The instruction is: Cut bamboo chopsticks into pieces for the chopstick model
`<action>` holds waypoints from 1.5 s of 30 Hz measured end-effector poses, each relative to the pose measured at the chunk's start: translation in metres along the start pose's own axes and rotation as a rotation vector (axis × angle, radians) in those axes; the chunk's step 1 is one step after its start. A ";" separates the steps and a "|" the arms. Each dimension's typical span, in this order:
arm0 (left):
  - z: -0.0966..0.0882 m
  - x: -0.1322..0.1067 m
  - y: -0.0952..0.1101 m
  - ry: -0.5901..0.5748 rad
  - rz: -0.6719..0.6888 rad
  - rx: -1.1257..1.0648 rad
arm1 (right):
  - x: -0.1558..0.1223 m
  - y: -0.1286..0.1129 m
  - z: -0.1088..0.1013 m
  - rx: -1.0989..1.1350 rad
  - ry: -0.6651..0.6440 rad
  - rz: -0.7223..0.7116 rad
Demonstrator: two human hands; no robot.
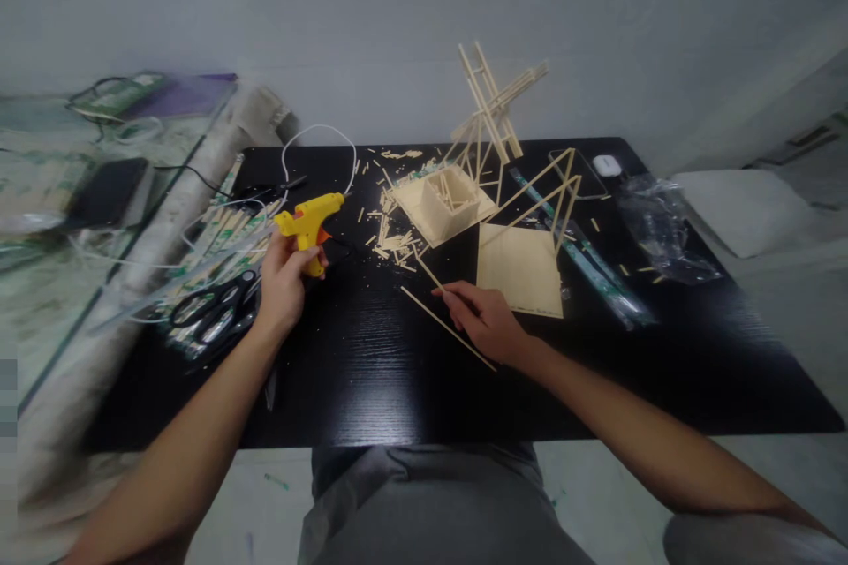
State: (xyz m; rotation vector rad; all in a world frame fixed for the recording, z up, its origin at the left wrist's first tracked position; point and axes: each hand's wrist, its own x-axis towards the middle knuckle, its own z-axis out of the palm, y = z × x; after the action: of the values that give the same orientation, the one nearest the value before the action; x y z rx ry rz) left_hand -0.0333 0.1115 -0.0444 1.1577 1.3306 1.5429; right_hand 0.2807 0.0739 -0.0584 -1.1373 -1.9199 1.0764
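My left hand (pixel 284 282) is wrapped round the grip of a yellow glue gun (pixel 310 225), its white cord looping behind. Between the fingers of my right hand (pixel 482 316) is a thin wooden stick (pixel 429 272) that points toward the scraps. Just below that hand, a second thin stick (pixel 441 322) lies on the black table. To its right is a square wooden board (pixel 520 269) with a frame of sticks (pixel 540 185) rising from it. Behind stands a small wooden box (pixel 450 203) on another board, with a windmill-like stick structure (pixel 490 101) over it.
Cut stick scraps (pixel 394 234) are scattered left of the box. Black scissors (pixel 215 309) and packs of sticks (pixel 218 238) lie at the left. At the right are a green-blue plastic wrapper (pixel 589 260), a crumpled clear bag (pixel 669 229) and a white case (pixel 606 165).
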 end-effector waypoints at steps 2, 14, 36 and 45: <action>0.001 0.000 0.000 0.022 0.027 0.036 | 0.000 0.000 0.000 -0.004 0.002 0.005; 0.006 -0.005 -0.004 -0.041 0.015 0.289 | 0.000 -0.001 -0.001 -0.007 -0.013 0.009; -0.006 -0.002 0.001 -0.209 0.128 1.162 | 0.000 -0.001 -0.002 -0.052 -0.010 -0.006; -0.009 0.000 -0.001 -0.226 0.253 1.149 | 0.000 -0.001 -0.001 -0.053 -0.008 -0.012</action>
State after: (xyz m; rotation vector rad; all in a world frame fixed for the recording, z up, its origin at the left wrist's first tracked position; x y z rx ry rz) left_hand -0.0414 0.1090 -0.0459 2.1607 2.0141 0.6540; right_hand 0.2813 0.0743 -0.0570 -1.1506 -1.9695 1.0310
